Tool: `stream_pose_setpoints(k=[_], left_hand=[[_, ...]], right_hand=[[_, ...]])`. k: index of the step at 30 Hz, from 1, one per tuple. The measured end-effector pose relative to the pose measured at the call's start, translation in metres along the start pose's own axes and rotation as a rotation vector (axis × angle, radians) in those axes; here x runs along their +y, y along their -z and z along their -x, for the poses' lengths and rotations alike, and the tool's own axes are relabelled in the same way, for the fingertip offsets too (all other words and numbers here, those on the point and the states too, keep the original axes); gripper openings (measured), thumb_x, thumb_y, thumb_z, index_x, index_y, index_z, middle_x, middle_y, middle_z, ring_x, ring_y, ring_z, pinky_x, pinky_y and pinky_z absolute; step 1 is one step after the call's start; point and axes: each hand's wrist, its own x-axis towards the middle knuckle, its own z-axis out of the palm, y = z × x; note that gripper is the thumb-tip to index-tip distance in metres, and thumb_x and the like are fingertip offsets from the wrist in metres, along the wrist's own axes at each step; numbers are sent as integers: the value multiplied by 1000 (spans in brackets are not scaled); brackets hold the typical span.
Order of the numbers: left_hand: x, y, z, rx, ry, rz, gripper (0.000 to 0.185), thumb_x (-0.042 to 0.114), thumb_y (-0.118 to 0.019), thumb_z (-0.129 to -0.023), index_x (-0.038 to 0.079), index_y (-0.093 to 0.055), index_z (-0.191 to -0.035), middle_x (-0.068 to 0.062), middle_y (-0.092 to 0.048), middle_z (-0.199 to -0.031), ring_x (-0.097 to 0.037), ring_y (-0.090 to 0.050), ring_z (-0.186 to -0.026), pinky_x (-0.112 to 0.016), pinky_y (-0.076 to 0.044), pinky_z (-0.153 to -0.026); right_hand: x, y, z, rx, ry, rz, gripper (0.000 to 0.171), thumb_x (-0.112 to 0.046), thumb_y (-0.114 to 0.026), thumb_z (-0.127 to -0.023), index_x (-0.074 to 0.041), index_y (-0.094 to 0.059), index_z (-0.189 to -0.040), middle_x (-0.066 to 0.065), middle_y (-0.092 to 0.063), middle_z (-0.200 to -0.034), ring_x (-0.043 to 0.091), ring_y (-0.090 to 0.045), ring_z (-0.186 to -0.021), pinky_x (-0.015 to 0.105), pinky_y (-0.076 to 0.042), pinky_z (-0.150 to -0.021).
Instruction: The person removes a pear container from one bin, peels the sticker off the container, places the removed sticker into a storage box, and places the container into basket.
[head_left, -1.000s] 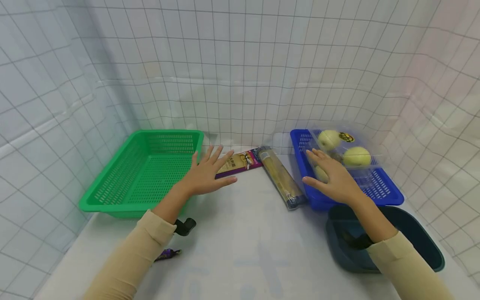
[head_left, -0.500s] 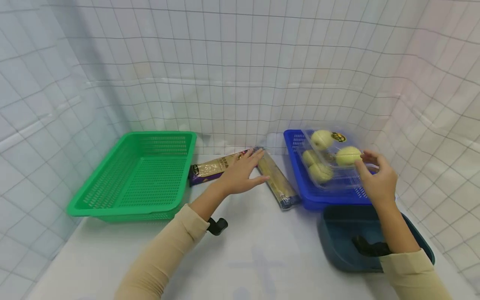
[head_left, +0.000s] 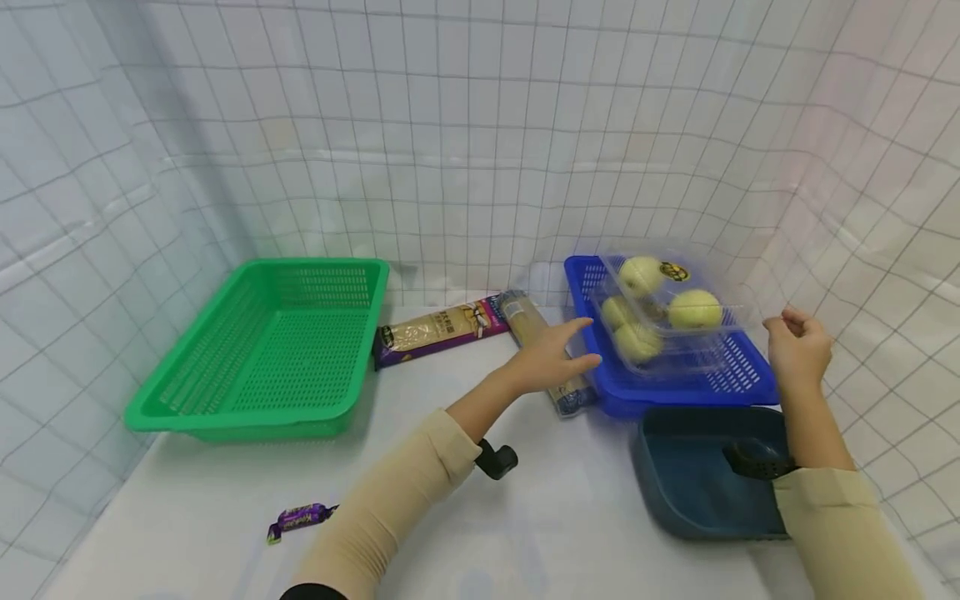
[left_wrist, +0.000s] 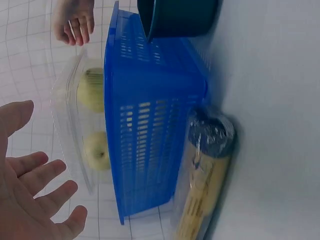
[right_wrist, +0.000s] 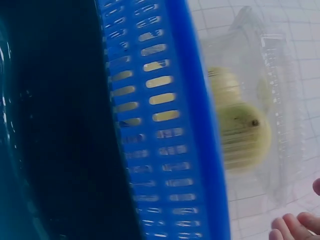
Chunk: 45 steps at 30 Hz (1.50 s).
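– How was the left hand (head_left: 551, 360) placed?
– It reached forward across the body, palm down, fingers straight and spread, gripping nothing. The left wrist view showed its fingers (left_wrist: 37, 170) fanned apart.
– And the right hand (head_left: 798, 346)?
– It was raised off to the right, fingers loosely curled and empty, forearm upright. Both arms wore beige sleeves, each with a dark strap at the wrist.
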Motion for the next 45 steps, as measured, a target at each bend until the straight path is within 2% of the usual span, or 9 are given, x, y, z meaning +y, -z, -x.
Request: stream_pose_setpoints(k=[4,6,10,16,24,30,36,43,45], left_hand=[[13,-11,-15,-4,37,113,62,38,-55,-99,11,-33,-151,-5,-40,-151,-20,-38,-137,-36,-35,-108],[17,-14,-22,2,69,171,59,36,-55,-100,12,-35,-150,-3,-45,-147,-19,-42,-134,-34,-39,-104],[26,-18,-36,23,139,268,55,31,-55,-99,11,-39,-148,-4,-55,-139,-21,-50,-126,-33,-44,-98],[32,-30,-60,70,241,441,54,32,-53,-100,3,-42,-144,-11,-59,-132,-25,-61,-112,-40,-46,-96],[40,-57,-81,206,394,677,39,26,-53,-102,-2,-55,-129,-11,-67,-106,-28,-67,-94,-44,-47,-95],[45,-68,-88,271,417,758,35,24,-53,-102,-2,-54,-126,-13,-67,-97,-30,-68,-91,-42,-51,-89],[44,-71,-92,283,462,829,26,19,-53,-101,2,-56,-121,-11,-65,-92,-26,-66,-90,-38,-49,-84],[44,-65,-93,241,441,866,22,20,-55,-100,4,-61,-114,1,-35,-62,-10,-29,-51,-32,-38,-69],[45,-64,-92,229,425,869,20,20,-55,-100,4,-61,-111,3,-38,-64,-8,-35,-53,-32,-43,-73]], right_hand=[[3,-7,-3,-101,-66,-91,33,-20,-55,-95,-8,-54,-126,-12,-56,-91,-5,-59,-76,11,-47,-71],[4,-10,-4,-122,-78,-158,19,-16,-55,-95,-11,-53,-114,-12,-52,-85,-8,-57,-64,8,-46,-62],[9,-13,-7,-145,-94,-146,23,-18,-52,-97,-8,-50,-118,-8,-52,-89,-7,-59,-63,11,-48,-63],[15,-14,-10,-191,-79,-157,34,-18,-44,-100,5,-48,-126,-17,-58,-70,-5,-60,-62,12,-48,-62],[18,-19,-6,-198,-143,-361,17,-11,-45,-99,1,-54,-106,-8,-62,-69,3,-66,-59,17,-52,-59],[17,-18,-3,-200,-159,-382,15,-14,-46,-101,-2,-53,-103,-5,-59,-79,4,-67,-63,17,-53,-62],[20,-17,2,-241,-199,-417,19,-13,-45,-100,-4,-59,-90,-5,-64,-72,7,-68,-64,19,-54,-62],[19,-18,8,-287,-203,-468,12,-15,-49,-100,-4,-53,-102,-4,-65,-78,7,-68,-68,17,-53,-63],[17,-19,10,-287,-211,-492,12,-15,-52,-99,-4,-51,-105,-3,-63,-81,7,-68,-67,18,-53,-65]])
